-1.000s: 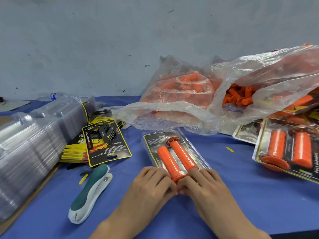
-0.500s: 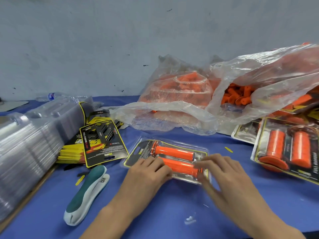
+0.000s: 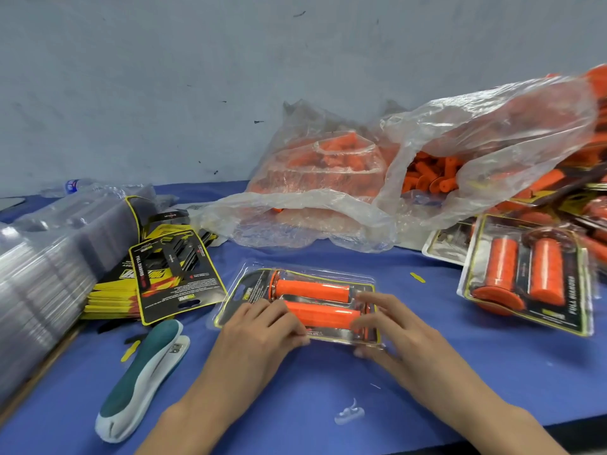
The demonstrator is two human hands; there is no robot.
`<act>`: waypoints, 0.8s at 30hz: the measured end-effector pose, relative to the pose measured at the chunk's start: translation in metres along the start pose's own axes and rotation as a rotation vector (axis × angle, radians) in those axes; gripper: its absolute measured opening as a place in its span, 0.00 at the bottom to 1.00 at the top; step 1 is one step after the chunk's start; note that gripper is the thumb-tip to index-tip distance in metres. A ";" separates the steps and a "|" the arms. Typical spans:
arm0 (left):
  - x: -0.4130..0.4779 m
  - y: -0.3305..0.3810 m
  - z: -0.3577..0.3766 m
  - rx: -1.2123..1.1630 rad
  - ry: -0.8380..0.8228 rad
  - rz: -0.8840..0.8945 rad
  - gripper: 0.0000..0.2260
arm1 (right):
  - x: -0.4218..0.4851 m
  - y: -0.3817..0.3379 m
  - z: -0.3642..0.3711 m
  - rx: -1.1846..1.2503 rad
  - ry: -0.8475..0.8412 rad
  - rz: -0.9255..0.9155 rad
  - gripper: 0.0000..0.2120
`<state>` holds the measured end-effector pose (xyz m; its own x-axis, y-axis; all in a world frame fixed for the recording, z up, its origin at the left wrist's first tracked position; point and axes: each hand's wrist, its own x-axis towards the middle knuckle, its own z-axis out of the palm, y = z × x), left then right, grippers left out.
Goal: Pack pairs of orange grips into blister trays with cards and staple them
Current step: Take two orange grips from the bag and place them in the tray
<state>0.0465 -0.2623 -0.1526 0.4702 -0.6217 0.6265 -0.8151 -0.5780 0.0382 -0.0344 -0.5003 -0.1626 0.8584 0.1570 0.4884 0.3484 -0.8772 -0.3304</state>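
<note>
I saw the blister pack (image 3: 251, 287) lying flat on the blue tabletop (image 3: 460, 372), long side toward me, with the two orange grips (image 3: 312, 289) side by side in it over the black and yellow card. My left grip (image 3: 262, 326) had its fingers curled onto the pack's near left edge, the thumb hidden. My right grip (image 3: 394, 326) was clamped on the right end, fingers spread on top and the thumb at the near corner. The stapler (image 3: 144, 372) lay to the left, apart from both, beside the stack of cards (image 3: 170, 274) and the empty clear trays (image 3: 42, 267). A finished pack (image 3: 525, 277) lay to the right, and bags of loose grips (image 3: 328, 192) lay behind.
</note>
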 end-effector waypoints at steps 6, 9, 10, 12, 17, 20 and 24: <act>-0.010 -0.013 0.004 -0.115 -0.085 -0.070 0.11 | -0.001 0.008 -0.008 -0.123 0.048 -0.089 0.10; -0.012 -0.016 0.005 -0.142 -0.127 -0.078 0.10 | 0.004 0.013 -0.011 -0.223 0.040 -0.211 0.05; -0.012 -0.016 0.004 -0.143 -0.138 -0.079 0.10 | 0.007 0.015 -0.010 -0.250 0.033 -0.234 0.05; -0.011 -0.015 0.003 -0.153 -0.149 -0.088 0.10 | 0.011 0.019 -0.009 -0.290 0.017 -0.250 0.10; -0.009 -0.012 0.000 -0.136 -0.120 -0.100 0.11 | 0.017 0.024 -0.007 -0.323 0.023 -0.244 0.18; -0.006 -0.009 -0.003 -0.095 -0.109 -0.084 0.12 | 0.018 0.022 -0.006 -0.309 0.008 -0.225 0.21; -0.001 -0.006 -0.004 -0.029 -0.095 -0.077 0.08 | 0.020 0.019 -0.010 -0.304 0.019 -0.175 0.22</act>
<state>0.0490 -0.2559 -0.1505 0.5605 -0.6244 0.5441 -0.7843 -0.6111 0.1067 -0.0142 -0.5186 -0.1507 0.7872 0.3108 0.5326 0.3593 -0.9331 0.0135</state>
